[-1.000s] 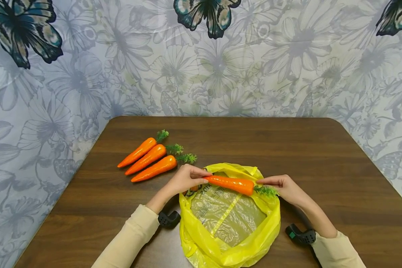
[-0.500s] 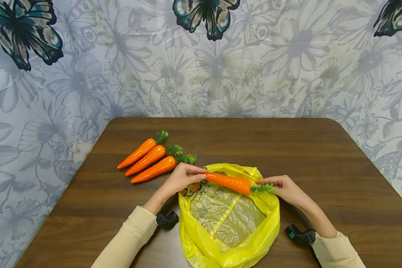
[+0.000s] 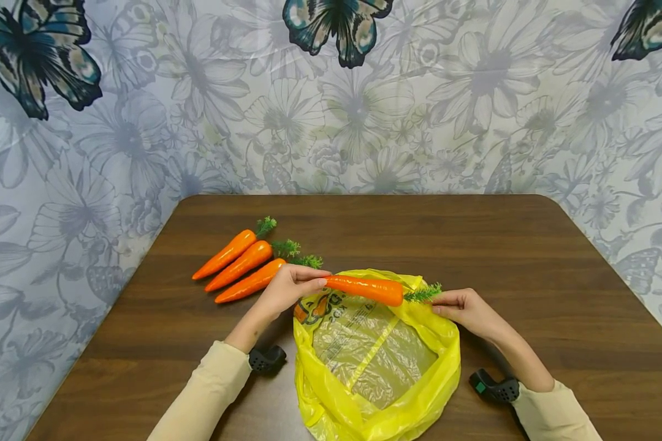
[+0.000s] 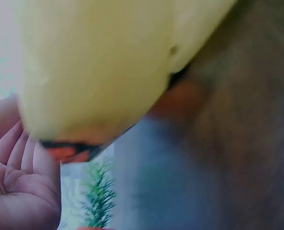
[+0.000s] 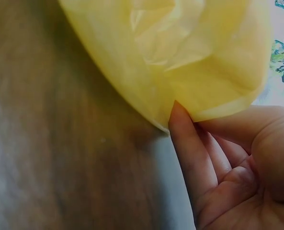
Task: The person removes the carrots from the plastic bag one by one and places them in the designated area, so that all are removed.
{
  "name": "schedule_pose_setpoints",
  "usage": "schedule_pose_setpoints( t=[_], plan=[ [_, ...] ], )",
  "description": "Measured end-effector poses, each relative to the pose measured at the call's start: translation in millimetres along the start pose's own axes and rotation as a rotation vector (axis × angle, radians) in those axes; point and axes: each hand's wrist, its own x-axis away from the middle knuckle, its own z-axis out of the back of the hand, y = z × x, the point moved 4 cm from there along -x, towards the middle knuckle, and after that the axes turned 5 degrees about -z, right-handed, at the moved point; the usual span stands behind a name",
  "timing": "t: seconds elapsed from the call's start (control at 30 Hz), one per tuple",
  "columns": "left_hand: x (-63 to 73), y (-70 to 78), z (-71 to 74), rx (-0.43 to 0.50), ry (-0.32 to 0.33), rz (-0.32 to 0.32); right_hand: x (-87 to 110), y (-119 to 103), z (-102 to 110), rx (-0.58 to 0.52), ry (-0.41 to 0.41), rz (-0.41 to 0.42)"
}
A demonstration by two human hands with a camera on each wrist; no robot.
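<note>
My left hand [image 3: 282,290] pinches an orange carrot [image 3: 366,288] by its thin tip, above the far rim of a yellow plastic bag [image 3: 311,401]. The carrot lies almost level, its green top pointing right. With thumb and fingers my right hand [image 3: 471,311] pinches the bag's right rim, as the right wrist view shows at the bag's edge [image 5: 213,91]. The bag's mouth faces up, and its see-through bottom is visible. In the left wrist view the bag [image 4: 98,62] hides part of my left hand [image 4: 27,177].
Three more carrots [image 3: 239,265] lie side by side on the brown table [image 3: 474,233], left of the bag. My left hand partly covers the nearest one. Behind the table hangs a floral backdrop [image 3: 386,135] with butterflies.
My left hand has moved left and slightly up with the carrot, whose green top has drawn away from over the right hand. The right hand stays at the bag's rim.
</note>
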Motion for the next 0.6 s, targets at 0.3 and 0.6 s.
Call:
schedule_pose_setpoints(
  t=[0.3,0.6],
  plan=[
    [11.3,13.6,31.9,0.012,0.169,-0.012,-2.4,1,-2,0.008,-0.005,0.003],
    [34.0,26.6,85.2,0.057,0.394,0.006,-1.3,1,0,0.023,0.003,0.004]
  ],
)
